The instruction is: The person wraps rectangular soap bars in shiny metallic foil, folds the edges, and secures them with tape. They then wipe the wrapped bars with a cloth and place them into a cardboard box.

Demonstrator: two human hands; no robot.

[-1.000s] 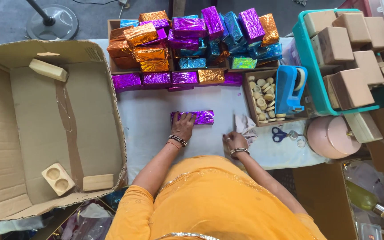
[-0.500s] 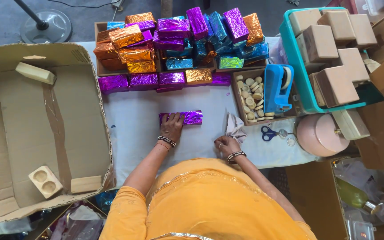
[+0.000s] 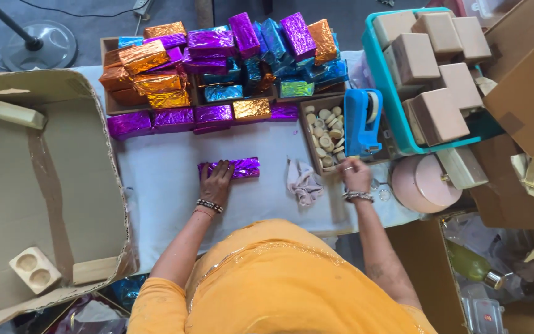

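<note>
My right hand had moved from the cloth toward the blue tape dispenser, holding nothing, while my left hand pressed flat on the purple foil-wrapped block left of that dispenser, best kept firm so the foil stayed folded.

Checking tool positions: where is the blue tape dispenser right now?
In the head view, the tape dispenser stands right of centre, between the tray of wooden discs and the teal crate, just beyond the right hand.
</note>
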